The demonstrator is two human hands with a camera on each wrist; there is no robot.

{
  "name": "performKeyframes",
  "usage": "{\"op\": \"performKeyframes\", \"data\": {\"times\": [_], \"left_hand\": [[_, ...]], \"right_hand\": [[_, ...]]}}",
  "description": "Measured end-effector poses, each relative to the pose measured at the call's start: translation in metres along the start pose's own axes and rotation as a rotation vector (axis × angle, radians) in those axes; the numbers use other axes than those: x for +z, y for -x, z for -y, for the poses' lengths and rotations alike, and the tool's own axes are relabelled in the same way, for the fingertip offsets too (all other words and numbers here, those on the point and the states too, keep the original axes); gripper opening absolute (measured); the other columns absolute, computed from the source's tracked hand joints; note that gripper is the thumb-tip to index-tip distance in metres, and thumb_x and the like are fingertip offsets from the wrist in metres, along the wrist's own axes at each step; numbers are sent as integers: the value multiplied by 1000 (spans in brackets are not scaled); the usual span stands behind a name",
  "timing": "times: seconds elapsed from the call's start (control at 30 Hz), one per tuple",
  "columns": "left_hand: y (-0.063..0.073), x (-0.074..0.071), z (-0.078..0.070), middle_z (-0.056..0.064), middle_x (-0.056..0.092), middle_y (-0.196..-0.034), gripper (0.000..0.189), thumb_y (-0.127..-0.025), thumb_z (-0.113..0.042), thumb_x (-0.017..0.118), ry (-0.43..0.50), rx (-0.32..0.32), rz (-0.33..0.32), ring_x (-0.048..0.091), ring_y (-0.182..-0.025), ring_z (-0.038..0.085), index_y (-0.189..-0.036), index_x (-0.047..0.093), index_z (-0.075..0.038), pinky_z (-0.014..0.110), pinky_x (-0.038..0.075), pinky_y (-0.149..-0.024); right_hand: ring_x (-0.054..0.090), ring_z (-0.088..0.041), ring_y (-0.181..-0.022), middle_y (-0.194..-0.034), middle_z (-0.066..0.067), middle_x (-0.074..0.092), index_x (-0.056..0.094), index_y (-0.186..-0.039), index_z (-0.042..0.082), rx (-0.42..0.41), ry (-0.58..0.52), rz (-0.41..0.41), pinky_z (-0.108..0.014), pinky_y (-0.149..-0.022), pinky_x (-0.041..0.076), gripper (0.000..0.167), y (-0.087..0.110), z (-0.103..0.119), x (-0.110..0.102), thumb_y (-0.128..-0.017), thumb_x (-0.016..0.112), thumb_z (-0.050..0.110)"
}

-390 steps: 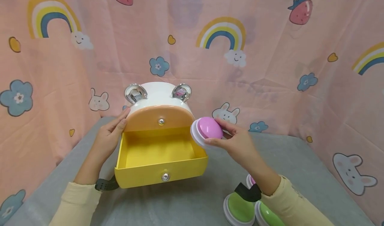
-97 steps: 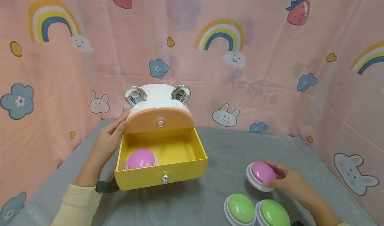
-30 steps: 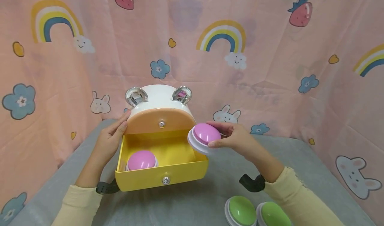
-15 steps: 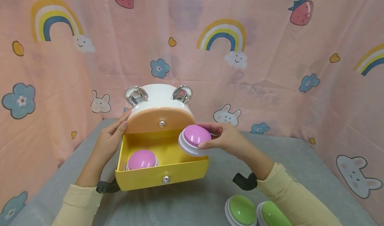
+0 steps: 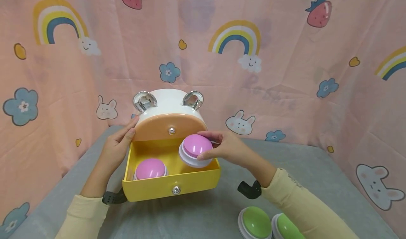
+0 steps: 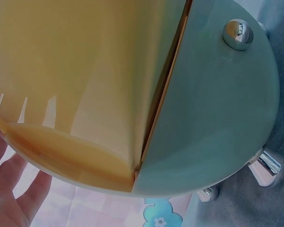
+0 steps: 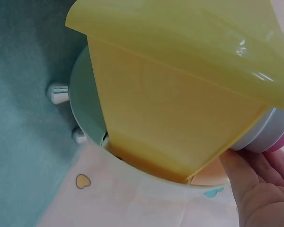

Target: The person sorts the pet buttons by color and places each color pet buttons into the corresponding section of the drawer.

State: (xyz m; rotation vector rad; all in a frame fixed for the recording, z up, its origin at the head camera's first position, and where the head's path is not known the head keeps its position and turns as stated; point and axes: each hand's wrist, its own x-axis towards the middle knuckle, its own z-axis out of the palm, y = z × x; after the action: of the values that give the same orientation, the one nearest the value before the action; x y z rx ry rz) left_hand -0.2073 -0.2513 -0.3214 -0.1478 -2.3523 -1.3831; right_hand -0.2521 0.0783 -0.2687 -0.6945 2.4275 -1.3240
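Observation:
A bear-eared drawer box (image 5: 168,99), white with an orange upper drawer front (image 5: 158,126), stands on small silver feet. Its yellow lower drawer (image 5: 196,182) is pulled out. My left hand (image 5: 115,145) rests fairly straight-fingered against the box's left side; the left wrist view shows the fingers (image 6: 35,194) beside it. My right hand (image 5: 228,147) pinches a white-based pink domed button (image 5: 197,145) between thumb and fingers, over the drawer's right part. Another pink domed button (image 5: 150,168) lies in the drawer's left front corner. In the right wrist view the drawer wall partly hides the held button (image 7: 265,132).
Two green domed buttons (image 5: 257,221) (image 5: 287,228) sit on the grey cloth-covered table (image 5: 196,218) at the lower right, one partly behind my right sleeve. A pink patterned curtain (image 5: 279,105) hangs behind the table and along both sides.
The first pink button went into the drawer. My right hand then lifted the second from the table beside the green ones and carried it left over the drawer. My left hand stayed put.

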Motion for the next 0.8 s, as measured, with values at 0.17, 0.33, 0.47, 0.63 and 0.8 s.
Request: {"op": "performKeyframes", "data": {"times": [0.17, 0.33, 0.47, 0.63, 0.8], "left_hand": [[-1, 1, 1, -1, 39, -158, 48, -106, -42, 43, 6, 5, 3, 33, -149, 26, -151, 44, -25, 52, 34, -119], [-1, 1, 1, 0, 39, -158, 48, -106, -41, 43, 7, 10, 3, 33, -149, 26, -151, 44, -25, 53, 33, -119], [-1, 0, 1, -1, 39, -158, 48, -106, -42, 43, 6, 9, 4, 33, -149, 25, -151, 44, -25, 53, 33, -119], [-1, 0, 1, 0, 39, -158, 48, -106, -41, 43, 6, 5, 2, 33, -149, 26, -151, 44, -25, 54, 33, -119], [0, 0, 0, 0, 39, -158, 48, -106, -41, 43, -5, 4, 4, 33, -149, 28, -151, 43, -26, 56, 34, -118]], "right_hand": [[63, -21, -116, -121, -1, 70, 64, -134, 20, -29, 43, 13, -36, -97, 58, 65, -3, 0, 4, -75, 88, 32], [64, -18, -112, -119, 0, 70, 64, -135, 19, -44, 99, 40, -34, -97, 58, 68, -7, 0, 9, -73, 89, 32], [65, -17, -111, -120, 2, 70, 64, -133, 21, -40, 129, 72, -35, -97, 58, 69, -10, 2, 14, -70, 91, 31], [66, -17, -107, -118, 3, 71, 66, -131, 20, -53, 171, 113, -34, -95, 58, 68, -16, 4, 20, -69, 91, 30], [65, -17, -106, -121, 2, 69, 64, -134, 19, -69, 234, 137, -34, -94, 59, 69, -20, 3, 27, -71, 91, 30]]}}
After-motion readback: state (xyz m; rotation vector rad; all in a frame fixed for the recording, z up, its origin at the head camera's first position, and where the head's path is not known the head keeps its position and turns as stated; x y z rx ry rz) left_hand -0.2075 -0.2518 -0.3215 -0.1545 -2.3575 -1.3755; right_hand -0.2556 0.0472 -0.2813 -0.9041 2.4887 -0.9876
